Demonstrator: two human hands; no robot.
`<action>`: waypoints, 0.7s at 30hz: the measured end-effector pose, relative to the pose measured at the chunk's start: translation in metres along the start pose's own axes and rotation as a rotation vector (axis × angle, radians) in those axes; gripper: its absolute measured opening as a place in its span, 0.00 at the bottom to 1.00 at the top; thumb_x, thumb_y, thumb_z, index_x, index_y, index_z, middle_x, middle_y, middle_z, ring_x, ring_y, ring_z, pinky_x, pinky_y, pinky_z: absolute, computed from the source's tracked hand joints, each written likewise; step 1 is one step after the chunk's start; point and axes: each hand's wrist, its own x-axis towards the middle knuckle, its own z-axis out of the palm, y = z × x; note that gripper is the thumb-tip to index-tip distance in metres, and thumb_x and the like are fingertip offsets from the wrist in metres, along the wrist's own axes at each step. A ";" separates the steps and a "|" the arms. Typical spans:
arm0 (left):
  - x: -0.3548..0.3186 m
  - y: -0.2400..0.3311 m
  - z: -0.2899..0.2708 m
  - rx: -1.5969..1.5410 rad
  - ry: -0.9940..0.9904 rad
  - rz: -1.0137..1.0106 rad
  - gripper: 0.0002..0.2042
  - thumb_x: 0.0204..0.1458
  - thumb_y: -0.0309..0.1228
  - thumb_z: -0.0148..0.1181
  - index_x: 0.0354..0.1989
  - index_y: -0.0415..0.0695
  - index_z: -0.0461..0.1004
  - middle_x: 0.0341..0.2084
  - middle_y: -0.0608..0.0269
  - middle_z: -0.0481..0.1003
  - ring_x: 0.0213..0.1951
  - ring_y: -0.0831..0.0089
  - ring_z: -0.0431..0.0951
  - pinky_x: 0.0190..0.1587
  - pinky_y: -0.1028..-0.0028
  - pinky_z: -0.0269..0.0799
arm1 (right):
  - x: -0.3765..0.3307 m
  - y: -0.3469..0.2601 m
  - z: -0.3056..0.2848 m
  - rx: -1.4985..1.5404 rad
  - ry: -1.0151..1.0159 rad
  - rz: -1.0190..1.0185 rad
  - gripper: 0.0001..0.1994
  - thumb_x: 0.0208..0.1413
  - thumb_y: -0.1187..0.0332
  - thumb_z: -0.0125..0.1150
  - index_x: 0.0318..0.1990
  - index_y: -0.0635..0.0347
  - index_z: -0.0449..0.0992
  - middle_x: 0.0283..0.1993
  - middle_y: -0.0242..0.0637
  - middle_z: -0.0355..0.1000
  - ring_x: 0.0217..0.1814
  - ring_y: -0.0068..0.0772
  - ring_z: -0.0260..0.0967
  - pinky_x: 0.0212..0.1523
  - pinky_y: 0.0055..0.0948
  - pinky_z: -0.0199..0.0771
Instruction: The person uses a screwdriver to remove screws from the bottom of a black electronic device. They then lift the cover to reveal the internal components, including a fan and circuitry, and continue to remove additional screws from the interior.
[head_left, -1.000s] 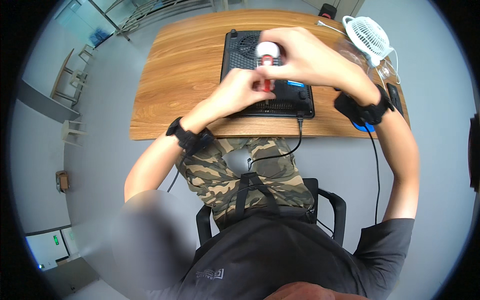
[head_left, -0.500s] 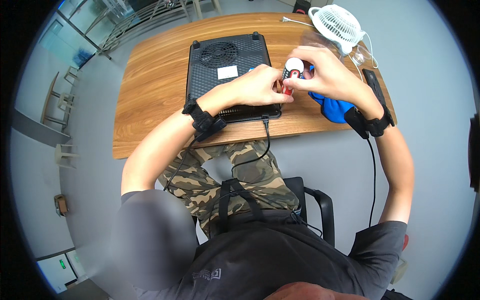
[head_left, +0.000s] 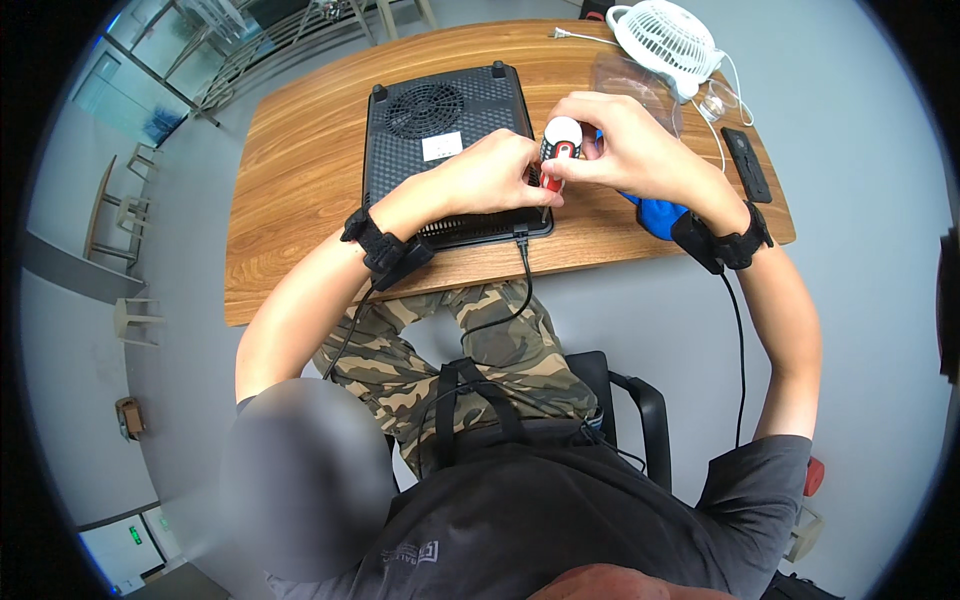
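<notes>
A black flat appliance that looks like an induction cooker (head_left: 400,150) lies with its underside up, showing a round fan grille, small feet and a white label. Over its near right corner stands a screwdriver (head_left: 560,150) with a white cap, black band and red body; a thin shaft points down. My right hand (head_left: 620,140) has its fingers curled round the handle. The fingertips of my left hand (head_left: 495,175) pinch its lower red end, the wrist lying above the appliance. The exact spot where the tip meets the casing is too small to make out.
Blue cloth (head_left: 657,217) lies beneath my right wrist. A white fan (head_left: 665,40) with its cable, a clear plastic bag (head_left: 625,80) and a black strip-shaped object (head_left: 746,165) sit toward the table's right side. A black power cord (head_left: 527,270) hangs from the appliance over the table edge.
The whole scene has shifted slightly left in view, and the black strip shows more fully beside my right forearm. Both hands keep the same hold on the screwdriver.
</notes>
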 end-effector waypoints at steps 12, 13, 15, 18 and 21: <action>-0.002 -0.002 0.011 -0.004 0.086 0.052 0.18 0.51 0.40 0.75 0.35 0.36 0.80 0.27 0.49 0.81 0.30 0.53 0.82 0.38 0.62 0.77 | 0.003 -0.023 -0.002 -0.310 -0.089 0.103 0.22 0.57 0.48 0.66 0.44 0.61 0.79 0.37 0.52 0.80 0.42 0.56 0.80 0.41 0.45 0.79; -0.002 -0.003 0.012 -0.015 0.085 0.057 0.18 0.50 0.40 0.75 0.35 0.36 0.80 0.27 0.50 0.81 0.30 0.53 0.82 0.38 0.63 0.77 | 0.011 -0.030 -0.006 -0.350 -0.215 0.224 0.24 0.59 0.44 0.63 0.43 0.61 0.78 0.38 0.54 0.80 0.43 0.58 0.80 0.43 0.47 0.80; -0.001 -0.002 0.013 -0.056 0.071 0.051 0.18 0.50 0.39 0.76 0.36 0.36 0.79 0.28 0.51 0.82 0.31 0.55 0.82 0.39 0.63 0.77 | 0.011 -0.025 0.003 -0.326 -0.181 0.203 0.24 0.59 0.45 0.63 0.43 0.60 0.77 0.36 0.54 0.80 0.41 0.58 0.79 0.42 0.49 0.79; -0.005 -0.003 0.008 -0.119 0.026 0.030 0.19 0.50 0.39 0.76 0.40 0.36 0.78 0.32 0.53 0.82 0.34 0.58 0.83 0.41 0.64 0.77 | 0.014 -0.021 0.005 -0.224 -0.202 0.173 0.22 0.60 0.47 0.63 0.42 0.60 0.74 0.33 0.52 0.78 0.39 0.59 0.78 0.39 0.51 0.76; -0.005 -0.003 -0.012 -0.168 -0.093 0.018 0.22 0.51 0.38 0.75 0.49 0.38 0.76 0.39 0.54 0.83 0.39 0.63 0.83 0.43 0.64 0.77 | 0.017 -0.013 0.005 -0.108 -0.241 0.082 0.20 0.61 0.50 0.63 0.42 0.59 0.70 0.31 0.50 0.76 0.38 0.59 0.76 0.37 0.51 0.73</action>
